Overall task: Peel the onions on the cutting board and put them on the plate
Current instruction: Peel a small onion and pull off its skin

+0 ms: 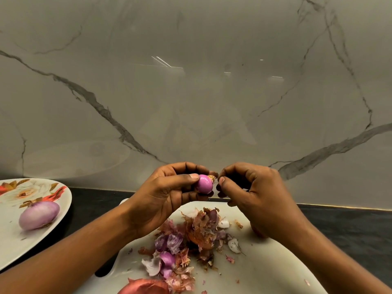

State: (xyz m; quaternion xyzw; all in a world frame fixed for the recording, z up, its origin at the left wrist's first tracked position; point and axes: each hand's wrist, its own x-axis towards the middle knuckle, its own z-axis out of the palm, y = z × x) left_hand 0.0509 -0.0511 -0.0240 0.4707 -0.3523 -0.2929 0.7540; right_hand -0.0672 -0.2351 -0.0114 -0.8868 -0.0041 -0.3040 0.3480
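My left hand point(169, 194) holds a small, glossy pink onion point(204, 183) above the far edge of the white cutting board point(265, 270). My right hand point(252, 194) is right beside it, thumb and fingertips pinched at the onion's brown root tuft. A heap of dry purple and brown skins point(186, 245) lies on the board below the hands. An unpeeled reddish onion point(145, 287) shows at the board's near edge. On the left, a floral plate point(12, 247) holds one peeled pale-purple onion point(39, 215).
The board and plate rest on a dark countertop point(350, 225). A grey marble backsplash point(191, 81) rises directly behind the hands. A dark gap of counter separates plate and board.
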